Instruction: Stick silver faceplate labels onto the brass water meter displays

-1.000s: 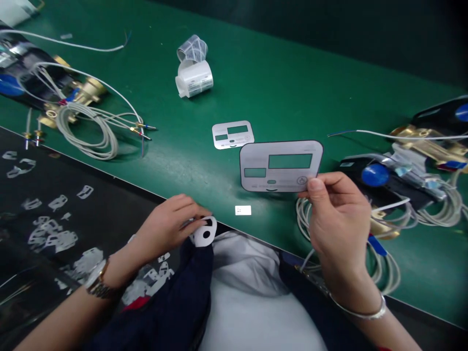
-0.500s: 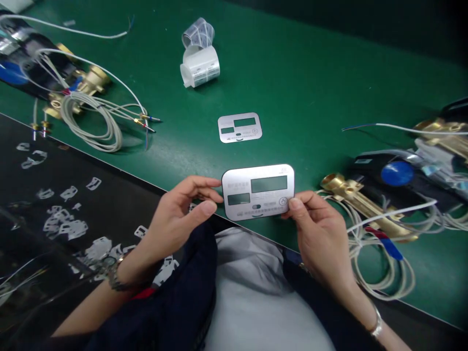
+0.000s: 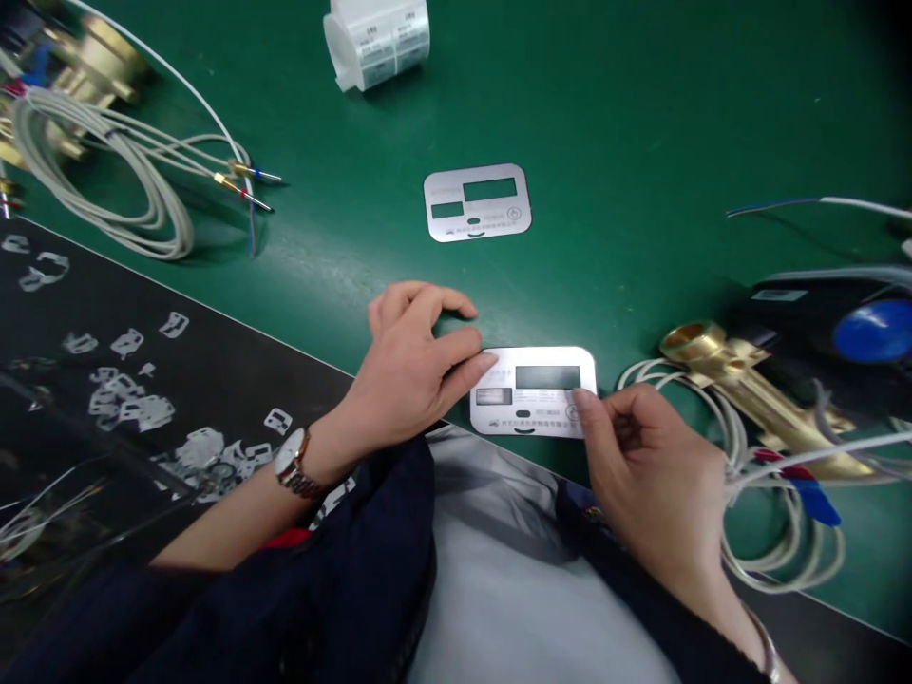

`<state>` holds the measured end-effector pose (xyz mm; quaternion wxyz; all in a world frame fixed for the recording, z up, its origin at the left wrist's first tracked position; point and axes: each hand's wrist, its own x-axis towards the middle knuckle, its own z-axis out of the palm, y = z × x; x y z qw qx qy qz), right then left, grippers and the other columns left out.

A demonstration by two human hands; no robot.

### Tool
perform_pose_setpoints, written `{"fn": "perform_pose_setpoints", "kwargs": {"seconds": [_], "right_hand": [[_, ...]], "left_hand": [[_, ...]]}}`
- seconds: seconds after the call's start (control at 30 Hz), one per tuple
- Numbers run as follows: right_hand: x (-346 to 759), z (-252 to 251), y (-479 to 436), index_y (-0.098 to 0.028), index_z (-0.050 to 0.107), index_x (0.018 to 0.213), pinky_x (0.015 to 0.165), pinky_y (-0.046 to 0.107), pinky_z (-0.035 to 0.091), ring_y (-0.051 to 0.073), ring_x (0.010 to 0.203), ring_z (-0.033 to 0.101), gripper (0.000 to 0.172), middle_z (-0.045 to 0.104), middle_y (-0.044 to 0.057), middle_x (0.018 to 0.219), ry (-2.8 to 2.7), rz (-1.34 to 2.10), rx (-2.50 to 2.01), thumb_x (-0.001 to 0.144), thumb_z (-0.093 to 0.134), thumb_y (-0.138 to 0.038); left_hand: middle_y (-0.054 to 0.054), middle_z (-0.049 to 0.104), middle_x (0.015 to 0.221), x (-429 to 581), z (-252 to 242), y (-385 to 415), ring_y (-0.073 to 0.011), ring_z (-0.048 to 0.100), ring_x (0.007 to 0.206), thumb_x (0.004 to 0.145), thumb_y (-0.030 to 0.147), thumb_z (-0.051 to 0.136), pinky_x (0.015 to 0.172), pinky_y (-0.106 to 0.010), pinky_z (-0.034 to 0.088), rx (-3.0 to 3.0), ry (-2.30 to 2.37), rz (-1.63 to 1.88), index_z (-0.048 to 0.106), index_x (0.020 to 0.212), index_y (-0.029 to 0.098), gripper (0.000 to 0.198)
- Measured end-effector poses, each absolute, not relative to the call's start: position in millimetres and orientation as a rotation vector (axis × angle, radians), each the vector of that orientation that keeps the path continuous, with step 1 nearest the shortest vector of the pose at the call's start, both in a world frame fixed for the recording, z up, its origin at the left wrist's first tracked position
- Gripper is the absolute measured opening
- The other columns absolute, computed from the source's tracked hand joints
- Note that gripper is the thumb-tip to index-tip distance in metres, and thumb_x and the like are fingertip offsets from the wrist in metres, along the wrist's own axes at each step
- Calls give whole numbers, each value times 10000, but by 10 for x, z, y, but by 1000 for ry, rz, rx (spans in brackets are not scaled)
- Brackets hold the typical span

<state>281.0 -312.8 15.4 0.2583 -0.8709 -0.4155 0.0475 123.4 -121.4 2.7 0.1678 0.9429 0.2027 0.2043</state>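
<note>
A silver faceplate label [image 3: 545, 420] with rounded corners, dark windows and printed text is at the near table edge, between my two hands. My right hand [image 3: 652, 475] grips its right edge, thumb on top and the other fingers curled, partly hidden. At the upper left corner, my left hand [image 3: 420, 366] pinches the label between thumb and index finger; its other fingers are bent above the green table. Farther back, a second silver faceplate label [image 3: 481, 228] of like pattern lies flat, green showing through its cut-outs.
A roll of printed stickers [image 3: 389, 47] stands at the back. On the right are a brass fitting [image 3: 755, 399], a black body with a blue cap [image 3: 883, 331] and coiled cables. More coiled cable [image 3: 128, 214] lies left. White scraps [image 3: 135, 404] litter the dark floor.
The held label has gone lower and slightly right, nearer the table. My left hand has moved from beside its left edge onto the upper corner. The view has shifted forward and closer.
</note>
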Motion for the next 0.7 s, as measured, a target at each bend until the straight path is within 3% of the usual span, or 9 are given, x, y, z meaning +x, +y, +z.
{"fn": "perform_pose_setpoints", "kwargs": {"seconds": [0.2,0.7], "right_hand": [[2811,59,-3146,-217,545,754,522,279,319,139,522,526,357,527,-36,574,-1350,-95,-2443,1020,571,-455],[2813,55,-3132,-215,544,759,528,280,321,144,533,539,354,542,-25,580,-1329,-65,-2477,1022,570,-450]], "left_hand": [[-109,561,1314,1254,0,-1224,-350,437,1242,1007,460,562,1013,-586,308,2803,625,472,693,883,228,293],[-120,537,1310,1273,6,-1224,-384,431,1238,1001,481,553,1012,-643,315,2802,659,402,695,898,227,309]]}}
